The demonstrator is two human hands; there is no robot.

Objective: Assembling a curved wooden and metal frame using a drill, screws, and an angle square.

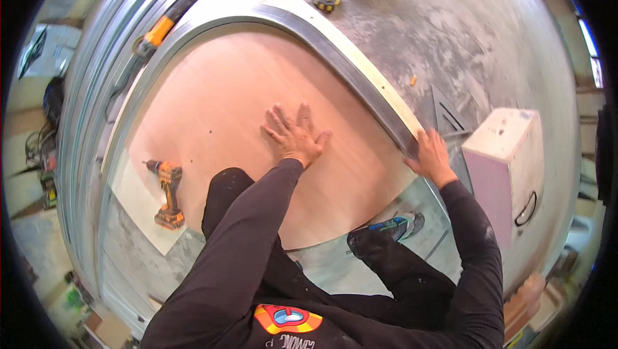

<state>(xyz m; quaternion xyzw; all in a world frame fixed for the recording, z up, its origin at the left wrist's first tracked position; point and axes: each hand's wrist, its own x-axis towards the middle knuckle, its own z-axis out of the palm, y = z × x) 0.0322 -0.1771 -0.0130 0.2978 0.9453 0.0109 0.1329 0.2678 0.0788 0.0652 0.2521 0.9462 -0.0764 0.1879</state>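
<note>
Plywood (238, 85) is lying flat before the person, a grey metal track (351, 69) running along its right edge. Left hand (297, 142) is resting palm-down on the sheet, fingers spread. Right hand (434, 157) is clasping the track's near end and the pale wooden strip (386, 91) beside it. Orange drill (169, 188) is lying near the left knee.
</note>
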